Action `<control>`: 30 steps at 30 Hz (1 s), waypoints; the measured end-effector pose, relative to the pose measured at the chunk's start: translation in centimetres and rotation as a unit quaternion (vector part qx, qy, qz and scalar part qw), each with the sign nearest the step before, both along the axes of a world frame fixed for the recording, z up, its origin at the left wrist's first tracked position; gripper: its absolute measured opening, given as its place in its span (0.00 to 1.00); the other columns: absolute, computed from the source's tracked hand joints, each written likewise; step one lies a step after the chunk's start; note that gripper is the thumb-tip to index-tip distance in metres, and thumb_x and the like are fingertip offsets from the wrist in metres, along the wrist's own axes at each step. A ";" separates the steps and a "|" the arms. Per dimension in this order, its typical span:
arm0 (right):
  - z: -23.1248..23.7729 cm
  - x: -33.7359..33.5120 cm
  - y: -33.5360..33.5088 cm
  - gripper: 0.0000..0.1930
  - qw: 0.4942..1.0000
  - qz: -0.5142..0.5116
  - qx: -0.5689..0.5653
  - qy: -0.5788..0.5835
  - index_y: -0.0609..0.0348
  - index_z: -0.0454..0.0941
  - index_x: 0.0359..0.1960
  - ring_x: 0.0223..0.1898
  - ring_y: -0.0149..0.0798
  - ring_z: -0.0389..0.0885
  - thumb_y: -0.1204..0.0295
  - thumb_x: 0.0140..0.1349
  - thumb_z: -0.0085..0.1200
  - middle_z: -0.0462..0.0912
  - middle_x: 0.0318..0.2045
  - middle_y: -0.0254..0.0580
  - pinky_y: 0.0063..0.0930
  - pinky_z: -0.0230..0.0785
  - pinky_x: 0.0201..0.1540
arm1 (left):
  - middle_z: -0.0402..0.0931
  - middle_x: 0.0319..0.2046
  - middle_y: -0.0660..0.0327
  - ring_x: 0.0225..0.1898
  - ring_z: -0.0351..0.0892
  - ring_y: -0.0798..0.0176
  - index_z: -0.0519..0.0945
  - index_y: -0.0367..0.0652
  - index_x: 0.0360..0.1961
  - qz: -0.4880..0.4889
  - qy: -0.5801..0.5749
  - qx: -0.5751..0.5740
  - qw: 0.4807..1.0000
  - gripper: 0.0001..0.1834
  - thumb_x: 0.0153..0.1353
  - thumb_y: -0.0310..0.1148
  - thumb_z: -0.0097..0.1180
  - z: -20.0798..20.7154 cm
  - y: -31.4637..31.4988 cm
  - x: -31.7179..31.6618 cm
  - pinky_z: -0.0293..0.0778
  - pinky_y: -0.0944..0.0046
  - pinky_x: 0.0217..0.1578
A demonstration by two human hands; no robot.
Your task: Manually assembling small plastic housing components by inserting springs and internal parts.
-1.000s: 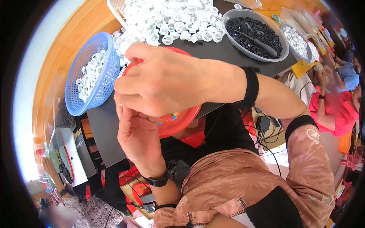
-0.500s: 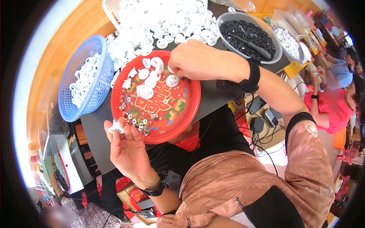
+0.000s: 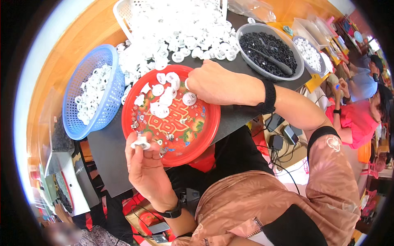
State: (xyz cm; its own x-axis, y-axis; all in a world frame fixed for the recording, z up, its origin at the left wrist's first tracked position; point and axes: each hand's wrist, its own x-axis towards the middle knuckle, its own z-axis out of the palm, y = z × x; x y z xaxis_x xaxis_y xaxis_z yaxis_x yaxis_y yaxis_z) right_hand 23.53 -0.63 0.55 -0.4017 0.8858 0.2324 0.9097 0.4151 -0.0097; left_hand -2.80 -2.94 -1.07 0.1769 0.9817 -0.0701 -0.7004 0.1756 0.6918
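Note:
My left hand (image 3: 147, 174) pinches a small white plastic part (image 3: 141, 143), round with a raised stem, above the near left rim of a red round tray (image 3: 211, 135). My right hand (image 3: 210, 83) is closed over the tray's far right edge. A sliver of a white round piece (image 3: 186, 84) shows at its fingertips; the rest is hidden by the hand. Several loose white round parts (image 3: 159, 110) lie on the tray's far half. Small shiny metal pieces (image 3: 169, 137) are scattered along its near left side.
A blue plastic basket (image 3: 111, 91) of white parts stands left of the tray. Beyond it spreads a heap of white parts (image 3: 180, 30) by a white basket (image 3: 121, 18). At right a grey bowl (image 3: 302, 67) holds black pieces and a dark scoop (image 3: 273, 60). People work farther right.
The view has shifted, so the table sits slightly lower. My left hand, with the white part, has moved in over the tray's rim. My right hand stays at the far right edge.

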 end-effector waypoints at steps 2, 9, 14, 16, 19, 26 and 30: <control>0.6 -0.3 0.0 0.04 0.999 -0.007 -0.042 -0.009 0.64 0.76 0.20 0.27 0.48 0.80 0.76 0.46 0.55 0.78 0.21 0.48 0.39 0.69 0.30 | 0.75 0.50 0.46 0.42 0.80 0.59 0.65 0.34 0.61 -0.046 0.036 0.006 0.998 0.22 0.66 0.25 0.46 1.1 0.4 0.6 0.78 0.63 0.48; 3.5 0.5 0.4 0.09 0.989 0.003 -0.091 0.116 0.63 0.80 0.22 0.27 0.50 0.81 0.68 0.46 0.58 0.79 0.20 0.51 0.40 0.72 0.32 | 0.78 0.43 0.48 0.40 0.80 0.60 0.73 0.34 0.50 -0.152 0.002 0.044 0.987 0.15 0.62 0.29 0.48 3.5 3.8 2.1 0.75 0.64 0.45; 9.0 -1.3 2.0 0.10 0.915 0.065 0.013 0.398 0.63 0.80 0.26 0.27 0.43 0.79 0.67 0.47 0.60 0.79 0.24 0.45 0.35 0.70 0.31 | 0.79 0.40 0.54 0.35 0.81 0.65 0.74 0.34 0.48 -0.195 0.050 0.071 0.977 0.14 0.64 0.31 0.49 7.3 6.7 5.1 0.74 0.67 0.43; 10.0 -1.6 2.9 0.09 0.918 0.095 0.076 0.378 0.62 0.79 0.25 0.25 0.42 0.77 0.68 0.47 0.61 0.77 0.23 0.42 0.34 0.68 0.29 | 0.80 0.39 0.57 0.34 0.81 0.68 0.75 0.36 0.46 -0.192 0.070 0.111 0.973 0.12 0.67 0.33 0.50 8.2 7.7 5.9 0.75 0.69 0.41; 10.2 -1.6 4.3 0.07 0.905 0.125 0.274 0.300 0.54 0.81 0.30 0.29 0.33 0.74 0.75 0.46 0.62 0.77 0.26 0.32 0.25 0.65 0.37 | 0.80 0.36 0.60 0.34 0.81 0.70 0.76 0.39 0.43 -0.163 0.097 0.169 0.967 0.09 0.67 0.33 0.52 9.3 8.9 6.9 0.76 0.70 0.39; 9.9 -1.5 7.5 0.11 0.891 0.146 0.353 0.246 0.55 0.82 0.36 0.32 0.33 0.77 0.79 0.49 0.60 0.79 0.28 0.31 0.28 0.65 0.42 | 0.80 0.35 0.62 0.34 0.79 0.71 0.78 0.38 0.44 -0.136 0.113 0.164 0.971 0.10 0.67 0.33 0.52 10.6 11.6 8.4 0.76 0.70 0.39; 10.1 -0.9 7.6 0.11 0.895 0.129 0.288 0.315 0.57 0.82 0.38 0.31 0.33 0.78 0.80 0.51 0.59 0.80 0.29 0.34 0.27 0.67 0.37 | 0.81 0.36 0.61 0.34 0.79 0.71 0.80 0.37 0.45 -0.165 0.113 0.181 0.963 0.11 0.65 0.31 0.53 10.6 13.6 8.5 0.75 0.70 0.39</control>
